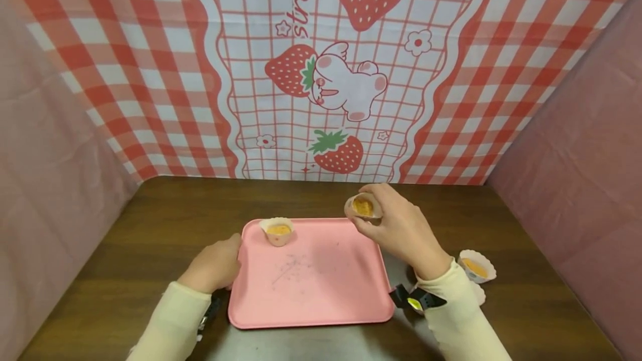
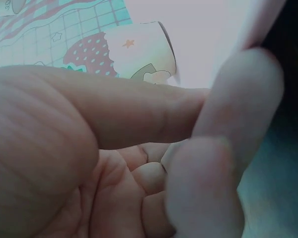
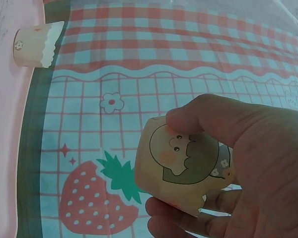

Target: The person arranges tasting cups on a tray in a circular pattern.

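While the left hand (image 1: 215,263) pinches the tray (image 1: 311,305) by its left edge, probably to steady it, I hold a cup (image 3: 181,158) aloft near the far right corner, the right hand (image 1: 406,230) clamping fingers around its sides, likely sparing the filling (image 1: 363,206).

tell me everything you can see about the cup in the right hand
The cup is small, pale and paper-like, with a scalloped edge and a cartoon face with dark hair printed on its side. A yellow-orange filling shows inside. The right hand holds it between thumb and fingers, its opening facing the head camera and looking squeezed out of round. It appears lifted, near the far right corner of the pink tray.
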Motion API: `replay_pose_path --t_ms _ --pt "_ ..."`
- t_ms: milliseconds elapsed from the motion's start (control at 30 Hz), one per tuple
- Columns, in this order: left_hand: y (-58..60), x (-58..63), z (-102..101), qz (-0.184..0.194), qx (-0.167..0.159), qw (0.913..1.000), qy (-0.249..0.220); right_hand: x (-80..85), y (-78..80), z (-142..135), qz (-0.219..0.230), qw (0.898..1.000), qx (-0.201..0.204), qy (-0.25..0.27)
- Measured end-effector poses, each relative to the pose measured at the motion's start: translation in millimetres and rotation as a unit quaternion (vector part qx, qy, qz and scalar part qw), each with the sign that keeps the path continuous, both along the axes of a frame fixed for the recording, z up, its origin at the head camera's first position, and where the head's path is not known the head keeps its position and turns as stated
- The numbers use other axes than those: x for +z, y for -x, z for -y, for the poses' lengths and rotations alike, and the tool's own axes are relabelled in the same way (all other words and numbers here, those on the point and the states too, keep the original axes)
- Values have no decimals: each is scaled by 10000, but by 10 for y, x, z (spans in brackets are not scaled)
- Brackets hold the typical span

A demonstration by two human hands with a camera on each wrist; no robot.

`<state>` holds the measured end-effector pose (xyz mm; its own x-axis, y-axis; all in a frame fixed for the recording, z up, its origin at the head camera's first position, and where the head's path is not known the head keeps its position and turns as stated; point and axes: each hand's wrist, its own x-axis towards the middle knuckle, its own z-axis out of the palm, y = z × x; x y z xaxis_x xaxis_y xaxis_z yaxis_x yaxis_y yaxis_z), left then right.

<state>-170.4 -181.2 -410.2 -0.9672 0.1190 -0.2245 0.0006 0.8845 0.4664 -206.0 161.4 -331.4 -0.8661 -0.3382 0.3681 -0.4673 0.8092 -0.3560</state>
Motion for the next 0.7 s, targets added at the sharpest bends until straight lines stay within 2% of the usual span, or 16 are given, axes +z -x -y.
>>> replay_pose_path --t_ms 500,700 --pt "-1 0 23 302 114 9986 -425 -40 5 43 48 10000 45 -1" --pt "-4 -4 43 303 101 9982 -515 -31 8 53 -6 9999 112 -9"
